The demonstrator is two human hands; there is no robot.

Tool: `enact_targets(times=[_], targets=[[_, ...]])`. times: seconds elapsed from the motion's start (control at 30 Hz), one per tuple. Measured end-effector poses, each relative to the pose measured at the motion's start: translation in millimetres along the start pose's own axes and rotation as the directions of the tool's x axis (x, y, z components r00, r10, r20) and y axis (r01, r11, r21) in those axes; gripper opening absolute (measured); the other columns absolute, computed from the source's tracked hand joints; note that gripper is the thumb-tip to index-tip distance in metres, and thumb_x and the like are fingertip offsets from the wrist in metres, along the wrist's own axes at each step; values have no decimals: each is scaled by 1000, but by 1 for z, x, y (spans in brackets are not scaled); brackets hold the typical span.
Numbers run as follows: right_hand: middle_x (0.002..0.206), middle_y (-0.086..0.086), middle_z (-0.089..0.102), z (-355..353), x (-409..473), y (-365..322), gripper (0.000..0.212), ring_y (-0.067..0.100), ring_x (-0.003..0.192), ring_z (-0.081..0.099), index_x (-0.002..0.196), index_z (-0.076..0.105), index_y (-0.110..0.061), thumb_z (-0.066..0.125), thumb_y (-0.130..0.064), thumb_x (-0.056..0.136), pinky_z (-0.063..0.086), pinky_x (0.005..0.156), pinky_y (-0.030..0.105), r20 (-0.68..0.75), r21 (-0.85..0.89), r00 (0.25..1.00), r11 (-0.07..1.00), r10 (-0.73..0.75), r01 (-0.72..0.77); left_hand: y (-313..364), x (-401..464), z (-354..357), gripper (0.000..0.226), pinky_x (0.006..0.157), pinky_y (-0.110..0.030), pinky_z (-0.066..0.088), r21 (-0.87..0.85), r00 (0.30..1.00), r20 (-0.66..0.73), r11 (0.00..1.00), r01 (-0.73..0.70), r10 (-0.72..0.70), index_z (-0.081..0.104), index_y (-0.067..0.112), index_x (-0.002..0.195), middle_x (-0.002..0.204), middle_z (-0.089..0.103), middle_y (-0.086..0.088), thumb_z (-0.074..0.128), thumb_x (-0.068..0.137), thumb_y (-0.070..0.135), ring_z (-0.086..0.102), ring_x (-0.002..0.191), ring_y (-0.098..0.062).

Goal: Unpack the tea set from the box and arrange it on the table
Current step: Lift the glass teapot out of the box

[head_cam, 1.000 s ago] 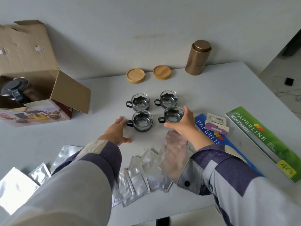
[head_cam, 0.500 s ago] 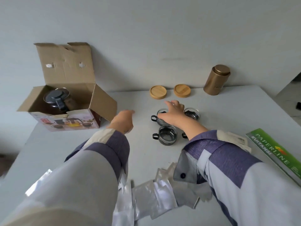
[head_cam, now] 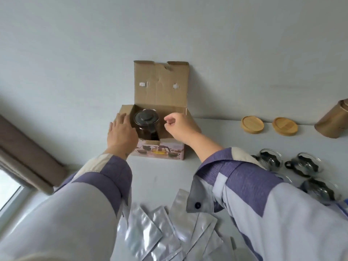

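A plain room, likely a home or small office: a white table [head_cam: 169, 178] stands against a bare pale wall [head_cam: 169, 34], with a brown curtain [head_cam: 24, 153] and a window [head_cam: 9, 189] past its left edge.
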State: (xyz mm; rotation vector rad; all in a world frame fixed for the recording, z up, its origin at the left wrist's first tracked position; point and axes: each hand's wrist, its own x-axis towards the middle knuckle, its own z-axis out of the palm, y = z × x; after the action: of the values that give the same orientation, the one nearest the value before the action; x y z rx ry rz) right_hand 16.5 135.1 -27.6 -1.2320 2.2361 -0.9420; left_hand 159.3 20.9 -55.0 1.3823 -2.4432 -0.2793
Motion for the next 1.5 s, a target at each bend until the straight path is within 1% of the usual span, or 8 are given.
enact_targets(times=[0.13,0.3,0.6,0.77,0.83,0.97,1.27,1.5], targets=[[88,8,63,38,33,-26,29,27,91,61,96,62,-5,55,-33,93,45,67,27,100,-71,983,986,156,-149,-30,7,14,54,116,-43,24,-96,980,194,993,69,-50,15,12,150,157,17,-6,28,100,25,23,142,-27],[109,10,65,73,55,-26,43,27,98,62,115,61,-6,52,-42,93,46,72,30,73,-159,952,946,296,-282,-30,0,29,55,105,-39,34,-225,976,207,968,107,-60,2,14,152,156,18,-6,21,101,24,36,134,-28],[89,5,63,70,56,-24,30,21,76,58,104,63,-6,51,-33,95,33,48,23,-28,-127,936,927,352,-352,-26,4,28,57,108,-40,35,-169,969,235,978,124,-82,-1,8,151,153,20,-13,24,100,20,37,134,-30],[94,4,69,34,54,-31,36,19,72,61,96,65,-9,46,-39,95,39,52,25,-98,-136,955,947,280,-292,-25,2,21,55,106,-40,35,-168,967,242,977,128,-85,1,9,151,152,23,-13,21,100,20,39,132,-30],[91,4,71,14,51,-34,36,21,76,64,95,64,-10,45,-40,95,54,66,32,-117,-93,959,959,258,-269,-25,2,20,55,107,-41,35,-160,965,245,978,132,-91,2,9,151,152,24,-13,21,100,19,38,132,-30],[87,5,72,-24,41,-36,30,23,83,69,101,60,-10,46,-35,95,56,84,43,-162,72,955,968,250,-241,-24,-1,14,56,108,-41,35,-156,962,260,979,129,-85,3,8,151,151,25,-15,25,100,14,38,132,-32],[94,9,71,-86,24,3,36,27,84,67,100,64,-6,48,-37,92,57,75,35,-405,16,845,927,350,-376,-20,-2,11,57,105,-47,37,-134,955,269,977,167,-126,5,11,150,149,26,-17,28,98,8,44,125,-39],[105,13,67,-72,2,59,37,32,97,63,107,61,-3,47,-36,95,39,65,30,-458,-27,761,849,458,-528,-20,-1,19,60,103,-47,36,-118,964,240,983,142,-110,0,2,149,148,24,-21,30,96,3,43,125,-39]])
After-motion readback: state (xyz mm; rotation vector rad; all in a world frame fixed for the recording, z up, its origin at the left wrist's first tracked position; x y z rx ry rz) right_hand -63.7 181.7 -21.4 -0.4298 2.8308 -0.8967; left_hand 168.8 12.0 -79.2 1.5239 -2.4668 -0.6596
